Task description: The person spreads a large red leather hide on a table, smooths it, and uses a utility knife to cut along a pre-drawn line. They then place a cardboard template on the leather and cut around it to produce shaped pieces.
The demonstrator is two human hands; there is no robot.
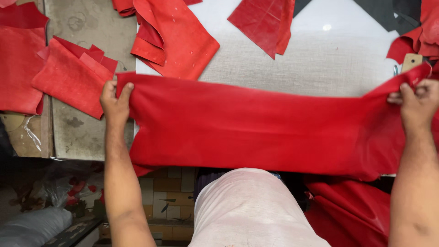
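Note:
A long piece of red leather (256, 123) is stretched flat across the pale cloth-covered table (311, 59), its near edge hanging over the table's front. My left hand (114, 98) grips its left end, fingers curled over the top edge. My right hand (416, 103) pinches the upper right corner, which is lifted slightly.
Cut red leather pieces lie around: a stack (68, 75) at the left on a worn grey board, a folded piece (176, 39) and another (265, 23) at the back. More red leather (352, 210) hangs below right. A tan handle (410, 61) shows near the right corner.

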